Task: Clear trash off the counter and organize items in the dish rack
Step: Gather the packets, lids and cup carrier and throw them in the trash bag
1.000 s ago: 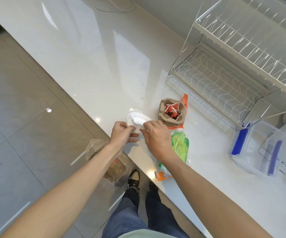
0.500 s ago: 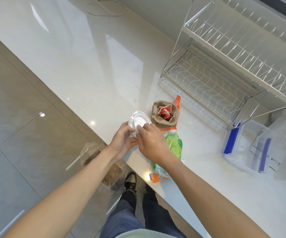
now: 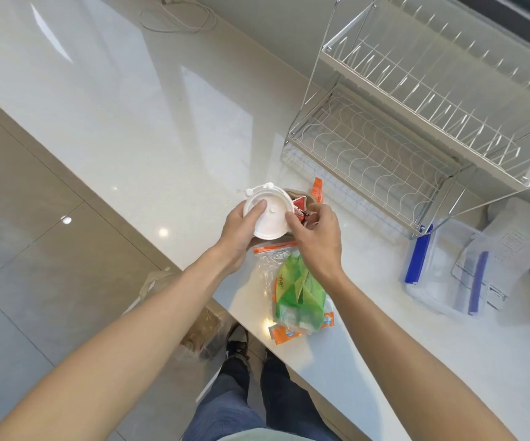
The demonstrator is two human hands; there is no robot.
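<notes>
My left hand [image 3: 241, 232] grips a round white plastic lid [image 3: 271, 216], lifted off the counter and tilted, just left of a brown paper cup [image 3: 298, 195] stuffed with red wrappers [image 3: 300, 209]. My right hand [image 3: 317, 237] touches the lid's right edge with its thumb, and its fingers curl over the cup's mouth. Below the hands lies a clear plastic bag with green and orange packaging [image 3: 298, 288] near the counter's front edge. The two-tier wire dish rack [image 3: 416, 128] stands at the back right, with nothing on its shelves.
Clear plastic containers with blue clips [image 3: 445, 275] sit right of the rack's front corner. A white cable [image 3: 177, 17] lies at the far back. On the floor by my feet stands a plastic bag of trash [image 3: 200, 332]. The white counter [image 3: 130, 106] spreads left.
Both hands lifted the white lid from the counter and carried it right, up against the brown cup. My right hand shifted from the lid onto the cup's mouth.
</notes>
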